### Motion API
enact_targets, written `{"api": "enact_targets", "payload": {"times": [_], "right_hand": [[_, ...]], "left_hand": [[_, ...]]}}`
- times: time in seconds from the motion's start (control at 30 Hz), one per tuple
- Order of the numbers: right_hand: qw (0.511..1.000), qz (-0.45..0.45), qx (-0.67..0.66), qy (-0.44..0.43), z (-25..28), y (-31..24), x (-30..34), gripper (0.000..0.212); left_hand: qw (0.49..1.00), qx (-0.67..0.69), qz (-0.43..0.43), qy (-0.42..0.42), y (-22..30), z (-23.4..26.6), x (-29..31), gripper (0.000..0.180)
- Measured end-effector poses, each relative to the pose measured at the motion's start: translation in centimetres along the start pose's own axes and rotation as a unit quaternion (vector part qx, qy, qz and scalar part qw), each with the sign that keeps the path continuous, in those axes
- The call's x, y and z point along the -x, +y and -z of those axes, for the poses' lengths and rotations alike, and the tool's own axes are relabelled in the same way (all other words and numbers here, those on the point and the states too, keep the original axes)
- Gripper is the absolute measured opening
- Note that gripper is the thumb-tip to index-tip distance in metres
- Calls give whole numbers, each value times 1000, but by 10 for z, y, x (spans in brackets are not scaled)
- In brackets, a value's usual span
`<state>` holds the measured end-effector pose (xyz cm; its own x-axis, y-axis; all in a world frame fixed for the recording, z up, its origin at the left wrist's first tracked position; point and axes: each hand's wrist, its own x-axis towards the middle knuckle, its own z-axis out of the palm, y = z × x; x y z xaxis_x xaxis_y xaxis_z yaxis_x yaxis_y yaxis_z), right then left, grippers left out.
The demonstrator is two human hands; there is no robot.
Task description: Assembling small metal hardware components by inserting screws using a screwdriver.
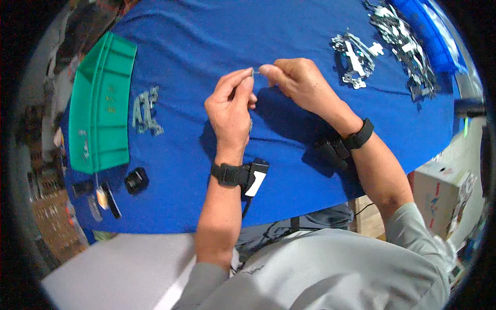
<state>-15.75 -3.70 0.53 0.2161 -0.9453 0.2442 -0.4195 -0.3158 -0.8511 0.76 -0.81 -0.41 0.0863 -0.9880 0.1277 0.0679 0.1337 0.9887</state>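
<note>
My left hand (228, 111) is closed in a pinch above the middle of the blue cloth. A small grey metal part (257, 73) pokes out from its fingertips, and most of that part is hidden by my fingers. From the right, my right hand (302, 82) pinches the other end of this thin piece between thumb and forefinger. Both hands are raised, with shadows falling on the cloth beneath. Several grey metal pieces (146, 111) lie on the cloth to the left of my left hand.
A green plastic bin (98, 103) stands at the left, with small parts inside. A black square object (136, 180) sits near it. At the far right are piles of metal and white parts (405, 49), a smaller pile (355, 59) and a blue bin (431, 33).
</note>
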Motion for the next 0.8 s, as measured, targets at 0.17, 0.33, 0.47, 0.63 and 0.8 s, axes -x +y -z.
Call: {"api": "enact_targets", "payload": {"times": [0.17, 0.33, 0.47, 0.63, 0.8], "right_hand": [[999, 49, 6, -2, -2, 0, 3, 29], [994, 99, 36, 28, -2, 12, 5, 22], [997, 55, -3, 52, 1, 11, 1, 29], [996, -30, -77, 34, 5, 7, -3, 38], [996, 46, -36, 67, -3, 12, -3, 37]], "left_hand": [[999, -3, 34, 37, 0, 1, 4, 17], [998, 17, 40, 35, 3, -16, 9, 19], [997, 20, 46, 60, 3, -20, 11, 20], [996, 30, 41, 67, 6, -27, 5, 20], [998, 2, 19, 51, -7, -15, 4, 20]]}}
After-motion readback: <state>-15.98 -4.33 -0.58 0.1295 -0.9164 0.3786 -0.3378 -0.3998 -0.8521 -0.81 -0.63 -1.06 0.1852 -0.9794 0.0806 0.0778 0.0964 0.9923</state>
